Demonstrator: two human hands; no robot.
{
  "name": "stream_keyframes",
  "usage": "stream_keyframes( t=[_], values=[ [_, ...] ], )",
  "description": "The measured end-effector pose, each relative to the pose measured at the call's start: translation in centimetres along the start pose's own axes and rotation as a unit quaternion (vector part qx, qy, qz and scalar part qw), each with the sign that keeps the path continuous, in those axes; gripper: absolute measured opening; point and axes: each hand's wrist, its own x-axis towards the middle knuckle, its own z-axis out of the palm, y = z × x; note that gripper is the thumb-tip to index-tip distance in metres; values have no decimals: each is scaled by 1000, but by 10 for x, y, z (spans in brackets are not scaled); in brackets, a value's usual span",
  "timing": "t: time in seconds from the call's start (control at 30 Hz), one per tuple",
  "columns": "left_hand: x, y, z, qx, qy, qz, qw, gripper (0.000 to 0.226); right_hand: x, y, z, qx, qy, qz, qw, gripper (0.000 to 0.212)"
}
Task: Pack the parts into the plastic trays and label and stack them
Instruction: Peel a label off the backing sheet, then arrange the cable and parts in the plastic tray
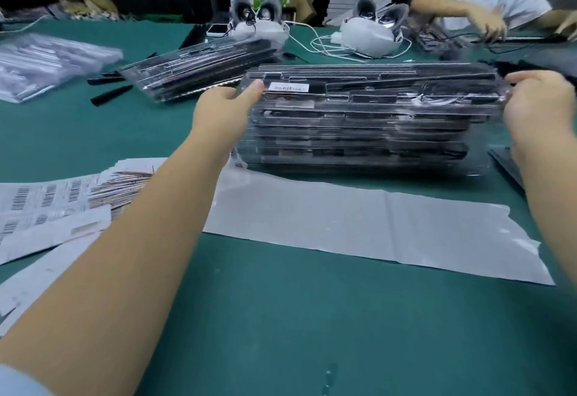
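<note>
Now tray stack [371, 114] gripped between left hand [223, 114], right hand [537, 105]

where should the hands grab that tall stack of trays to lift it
By its two short ends, one hand from each side, as the left hand and right hand grip the stack of trays now. It is long, many-layered and loose, so squeezing inward low on both ends likely keeps layers aligned.

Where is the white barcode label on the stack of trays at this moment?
In the head view, the barcode label sits on the top tray of the stack, near its left end, beside the left hand's fingertips.
</note>
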Motion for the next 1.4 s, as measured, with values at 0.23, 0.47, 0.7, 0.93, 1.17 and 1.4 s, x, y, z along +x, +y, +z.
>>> stream_keyframes(
  t=[0.23,0.47,0.7,0.93,1.17,1.4],
  values=[
    [-5,12,0,-13,8,-44,999,32,-13,1,-9,-17,-31,11,999,52],
    [-21,7,-3,-15,62,-73,995,52,-43,-9,-38,-57,-38,-62,996,46],
    [-88,-4,0,293,-39,60,954,48,-105,2,-65,-269,-119,-113,949,59],
    [-146,-18,7,440,-121,136,879,50,-131,18,-129,-538,-190,-65,818,66],
    [-153,-29,7,394,-148,158,893,40,-150,48,-187,-569,-277,14,774,98],
    [-188,15,41,73,-219,136,964,11,-162,32,-201,-591,-186,-142,772,57]
  ],
)
